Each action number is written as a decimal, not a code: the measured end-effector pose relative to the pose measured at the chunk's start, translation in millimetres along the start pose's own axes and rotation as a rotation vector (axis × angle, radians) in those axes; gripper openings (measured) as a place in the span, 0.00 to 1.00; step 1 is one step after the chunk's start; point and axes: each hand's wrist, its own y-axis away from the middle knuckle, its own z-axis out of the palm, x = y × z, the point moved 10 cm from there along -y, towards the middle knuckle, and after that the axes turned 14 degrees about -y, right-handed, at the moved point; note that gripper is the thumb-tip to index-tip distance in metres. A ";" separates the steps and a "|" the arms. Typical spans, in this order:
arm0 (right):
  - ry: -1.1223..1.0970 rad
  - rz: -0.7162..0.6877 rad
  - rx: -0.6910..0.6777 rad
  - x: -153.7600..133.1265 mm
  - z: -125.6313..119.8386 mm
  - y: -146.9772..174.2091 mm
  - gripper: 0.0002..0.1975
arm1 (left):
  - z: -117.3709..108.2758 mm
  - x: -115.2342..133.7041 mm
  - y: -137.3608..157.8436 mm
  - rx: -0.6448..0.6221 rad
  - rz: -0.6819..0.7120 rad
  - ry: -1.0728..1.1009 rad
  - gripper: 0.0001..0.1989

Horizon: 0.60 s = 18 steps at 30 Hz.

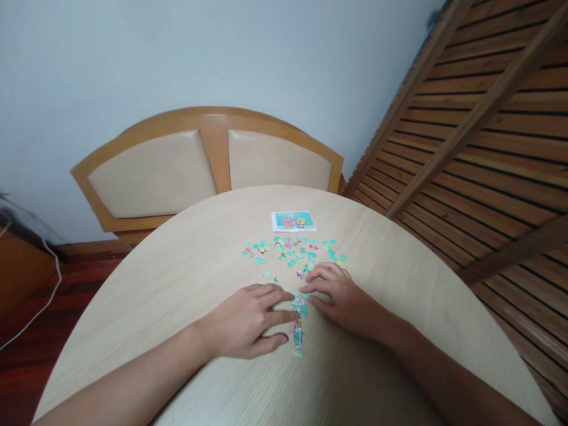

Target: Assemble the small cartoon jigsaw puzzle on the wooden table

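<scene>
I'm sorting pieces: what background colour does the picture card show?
Picture card: turquoise, best in the head view.

The table (186,266) is pale beige with fine wood grain. Near the surface's far edge, the picture card (294,221) sets pink and yellow figures on turquoise, with white margins. The loose puzzle pieces (303,250) nearer the middle are turquoise and mint, flecked pink and yellow; the strip (298,342) toward the near edge mixes pale green, turquoise, white and pink.

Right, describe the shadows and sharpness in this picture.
Head view: soft, dim shadow on the table beside the right forearm; head view again: loose puzzle pieces lack crisp edges, and fine detail on the picture card is lost.
</scene>
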 end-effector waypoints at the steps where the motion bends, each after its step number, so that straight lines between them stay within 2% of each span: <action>1: -0.001 0.012 0.000 0.5 -1.6 0.2 0.09 | 0.2 -0.2 0.2 0.003 -0.001 -0.003 0.20; 7: -0.039 0.117 0.027 8.2 -5.2 0.9 0.05 | 1.6 -0.5 0.2 0.016 0.009 -0.005 0.21; 18: -0.061 0.099 0.059 8.8 -8.4 4.7 0.02 | 2.5 0.0 -0.3 0.004 0.013 0.006 0.21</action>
